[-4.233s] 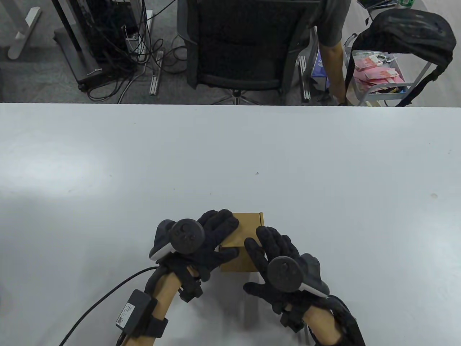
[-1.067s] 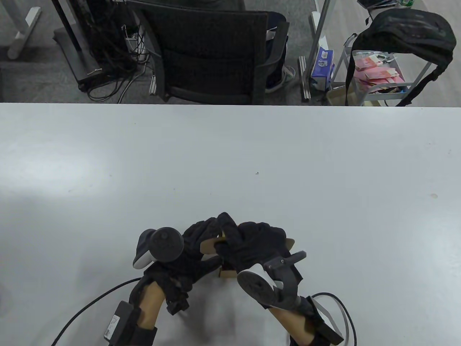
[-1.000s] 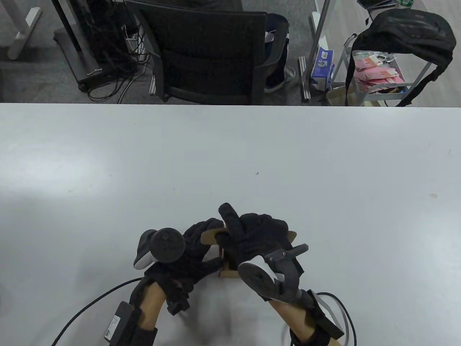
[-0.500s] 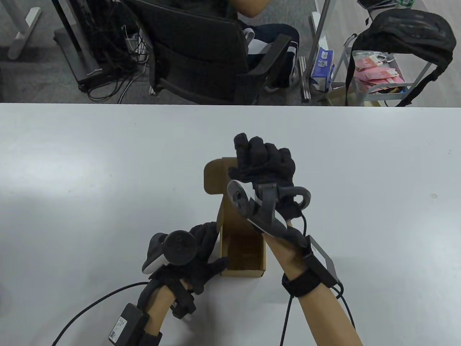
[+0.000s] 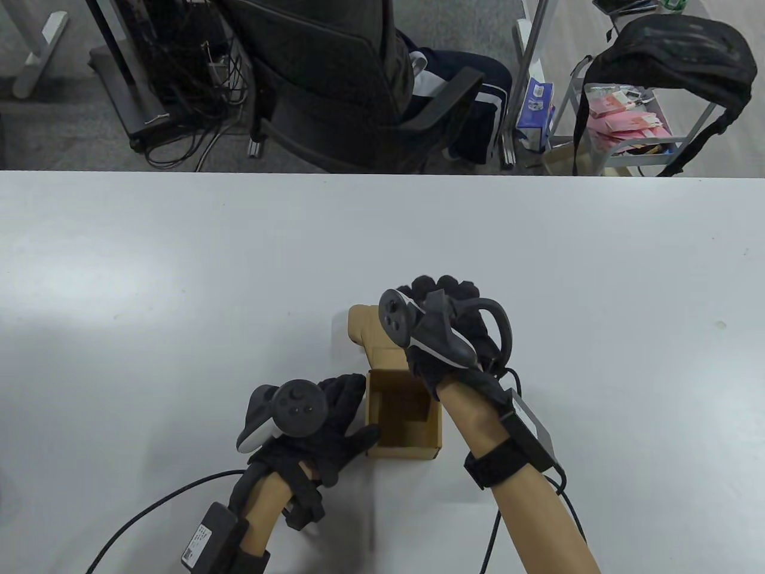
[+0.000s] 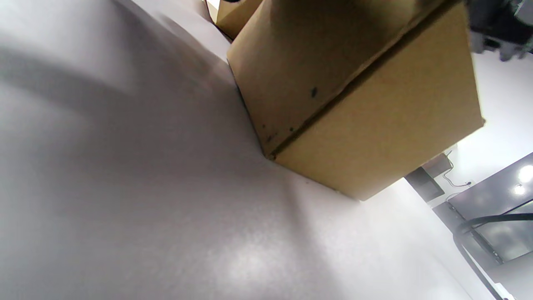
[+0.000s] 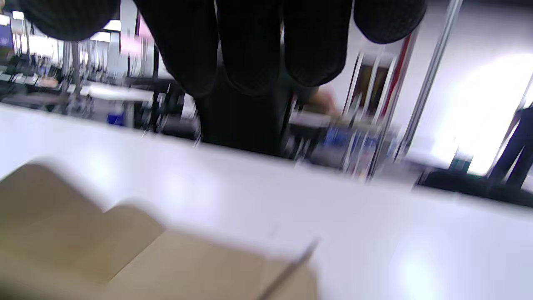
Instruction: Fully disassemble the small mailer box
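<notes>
The small brown mailer box point(image 5: 401, 451) stands open on the white table, its inside empty. Its lid point(image 5: 385, 357) is folded back away from me, with a side flap point(image 5: 361, 323) sticking out to the left. My left hand point(image 5: 349, 412) holds the box's left wall, thumb at the front left corner. The left wrist view shows the box's outer walls point(image 6: 354, 104) close up. My right hand point(image 5: 445, 290) hovers over the far end of the lid. In the right wrist view its fingers point(image 7: 250, 50) hang free above the blurred lid point(image 7: 166, 266), holding nothing.
The white table point(image 5: 179, 269) spreads wide around the box. Beyond its far edge a person sits in a black office chair point(image 5: 334, 89). A cart with a black bag point(image 5: 669, 54) stands at the far right. Cables trail from both wrists.
The closed box was opened: my right hand pulled the lid up and back, then lowered it away from me and let go. My left hand stayed on the box's left side.
</notes>
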Demonstrator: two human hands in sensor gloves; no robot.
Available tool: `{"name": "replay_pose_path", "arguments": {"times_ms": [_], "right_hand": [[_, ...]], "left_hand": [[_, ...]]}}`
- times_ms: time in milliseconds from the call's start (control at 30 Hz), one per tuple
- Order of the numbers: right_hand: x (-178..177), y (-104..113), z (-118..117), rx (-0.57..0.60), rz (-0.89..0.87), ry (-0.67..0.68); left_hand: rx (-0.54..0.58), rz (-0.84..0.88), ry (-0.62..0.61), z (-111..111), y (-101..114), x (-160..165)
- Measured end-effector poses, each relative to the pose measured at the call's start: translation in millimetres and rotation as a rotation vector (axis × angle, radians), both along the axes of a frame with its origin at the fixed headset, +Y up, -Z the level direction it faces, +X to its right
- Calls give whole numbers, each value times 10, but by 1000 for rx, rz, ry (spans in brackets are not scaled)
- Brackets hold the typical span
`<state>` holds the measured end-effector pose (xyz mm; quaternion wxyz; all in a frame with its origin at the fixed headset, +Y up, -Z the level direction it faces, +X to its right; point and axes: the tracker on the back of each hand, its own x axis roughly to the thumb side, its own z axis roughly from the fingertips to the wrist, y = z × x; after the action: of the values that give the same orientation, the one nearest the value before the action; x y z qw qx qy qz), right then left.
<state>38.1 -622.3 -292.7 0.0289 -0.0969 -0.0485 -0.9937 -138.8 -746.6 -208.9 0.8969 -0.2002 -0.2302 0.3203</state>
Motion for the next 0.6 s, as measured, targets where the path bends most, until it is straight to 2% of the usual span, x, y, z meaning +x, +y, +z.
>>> {"name": "replay_pose_path", "arguments": {"times_ms": [67, 133, 333, 600], "right_hand": [[-70, -138, 13, -129, -12, 7], [-145, -262, 24, -188, -4, 19], [-303, -479, 56, -284, 12, 48], [-285, -529, 96, -320, -20, 36]], "left_hand": [[2, -3, 1, 0, -1, 1], [0, -1, 2, 0, -1, 3], [-12, 2, 4, 4, 3, 10], [18, -35, 13, 7, 17, 26]]}}
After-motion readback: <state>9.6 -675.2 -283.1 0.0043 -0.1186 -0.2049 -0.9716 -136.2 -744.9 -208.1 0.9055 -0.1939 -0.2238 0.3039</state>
